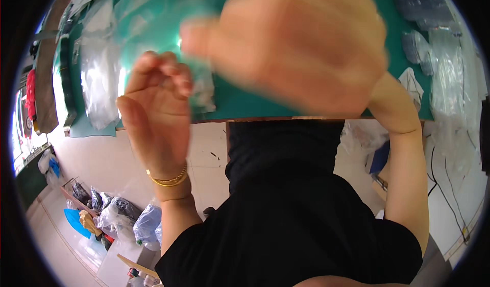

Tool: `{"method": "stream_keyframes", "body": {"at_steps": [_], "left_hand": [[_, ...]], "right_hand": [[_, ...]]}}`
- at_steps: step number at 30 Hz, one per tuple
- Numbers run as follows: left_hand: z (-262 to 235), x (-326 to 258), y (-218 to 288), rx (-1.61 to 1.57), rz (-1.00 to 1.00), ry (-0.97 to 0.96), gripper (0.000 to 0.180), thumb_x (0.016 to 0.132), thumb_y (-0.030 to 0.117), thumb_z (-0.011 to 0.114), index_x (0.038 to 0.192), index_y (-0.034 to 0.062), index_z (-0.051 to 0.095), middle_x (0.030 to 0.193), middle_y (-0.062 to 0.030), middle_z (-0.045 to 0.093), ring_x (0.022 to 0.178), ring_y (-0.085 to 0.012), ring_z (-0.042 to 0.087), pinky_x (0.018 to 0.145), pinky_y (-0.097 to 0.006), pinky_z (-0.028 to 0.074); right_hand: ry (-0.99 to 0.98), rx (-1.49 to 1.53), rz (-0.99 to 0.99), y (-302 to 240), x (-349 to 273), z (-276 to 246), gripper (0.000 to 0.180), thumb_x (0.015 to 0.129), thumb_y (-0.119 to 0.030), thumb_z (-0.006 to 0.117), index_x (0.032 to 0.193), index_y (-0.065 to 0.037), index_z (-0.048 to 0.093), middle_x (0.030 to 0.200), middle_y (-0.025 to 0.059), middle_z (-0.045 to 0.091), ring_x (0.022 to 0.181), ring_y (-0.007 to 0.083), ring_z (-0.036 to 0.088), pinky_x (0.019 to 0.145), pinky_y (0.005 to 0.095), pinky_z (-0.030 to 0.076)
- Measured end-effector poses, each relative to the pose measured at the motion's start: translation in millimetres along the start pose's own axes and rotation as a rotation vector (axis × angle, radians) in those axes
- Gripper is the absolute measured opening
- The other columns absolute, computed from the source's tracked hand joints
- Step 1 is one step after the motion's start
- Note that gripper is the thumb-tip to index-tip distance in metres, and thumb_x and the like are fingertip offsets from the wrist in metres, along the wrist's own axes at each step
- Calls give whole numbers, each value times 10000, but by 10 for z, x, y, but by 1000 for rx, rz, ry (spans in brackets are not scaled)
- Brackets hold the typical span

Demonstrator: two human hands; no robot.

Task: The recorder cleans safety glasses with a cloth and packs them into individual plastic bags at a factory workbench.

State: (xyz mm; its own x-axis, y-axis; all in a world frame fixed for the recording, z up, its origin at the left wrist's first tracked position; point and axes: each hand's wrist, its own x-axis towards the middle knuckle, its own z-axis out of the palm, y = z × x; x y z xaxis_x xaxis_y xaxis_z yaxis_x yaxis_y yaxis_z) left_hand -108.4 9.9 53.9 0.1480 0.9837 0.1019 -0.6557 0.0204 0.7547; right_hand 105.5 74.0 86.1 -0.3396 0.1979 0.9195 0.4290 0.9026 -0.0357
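Looking down from my head camera, my left hand [158, 108] is raised in front of me, palm turned inward, its fingers [171, 75] curled together and pinched against the lower edge of a clear plastic bag [153, 27]. A pair of thin gold bangles [168, 179] sits on that wrist. My right hand [301, 47] is up high and very close to the lens, blurred, with the back of it toward me; its thumb [196, 37] juts out to the left and touches the same clear bag. The rest of its fingers fold away behind the hand, so I cannot tell whether they are closed on the film or only resting against it.

The bag hangs between my two hands, above the green table [255, 103], thin and see-through, so the green shows through it. It is smeared by blur and I cannot make out its full outline.

On the left part of the table lies a heap of more clear plastic film [97, 78], glaring white where light hits it. At the far right of the table are stacked clear packets [439, 57] and a small white crumpled piece [412, 85] near my right wrist.

My black shirt [286, 205] fills the lower middle. Below the table edge, on the pale floor at lower left, stand stuffed plastic sacks [127, 218], some grey, one bluish, beside something bright blue and yellow [81, 220].
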Motion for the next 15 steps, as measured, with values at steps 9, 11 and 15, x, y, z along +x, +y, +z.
{"method": "stream_keyframes", "body": {"at_steps": [9, 11, 15], "left_hand": [[418, -301, -594, 134, -119, -2, 200, 881, 90, 721, 913, 22, 535, 822, -105, 579, 706, -185, 578, 591, -290, 491], [393, -354, -628, 123, -153, -66, 199, 864, 74, 737, 909, 19, 552, 846, -121, 597, 728, -196, 601, 617, -295, 509], [416, -314, -729, 218, -204, -137, 176, 838, 27, 753, 892, 12, 586, 877, -140, 619, 749, -210, 629, 656, -300, 530]], "right_hand": [[29, 641, 1149, -504, -949, -969, 625, 620, -448, 896, 992, -87, 545, 904, 39, 546, 734, 100, 493, 618, 233, 382], [156, 625, 1316, -584, -968, -1043, 611, 676, -464, 860, 953, -57, 499, 820, 41, 534, 656, 84, 464, 562, 212, 357], [24, 748, 1525, -627, -1114, -1340, 229, 931, -151, 643, 798, -30, 502, 663, 32, 497, 477, 44, 374, 454, 187, 300]]}}
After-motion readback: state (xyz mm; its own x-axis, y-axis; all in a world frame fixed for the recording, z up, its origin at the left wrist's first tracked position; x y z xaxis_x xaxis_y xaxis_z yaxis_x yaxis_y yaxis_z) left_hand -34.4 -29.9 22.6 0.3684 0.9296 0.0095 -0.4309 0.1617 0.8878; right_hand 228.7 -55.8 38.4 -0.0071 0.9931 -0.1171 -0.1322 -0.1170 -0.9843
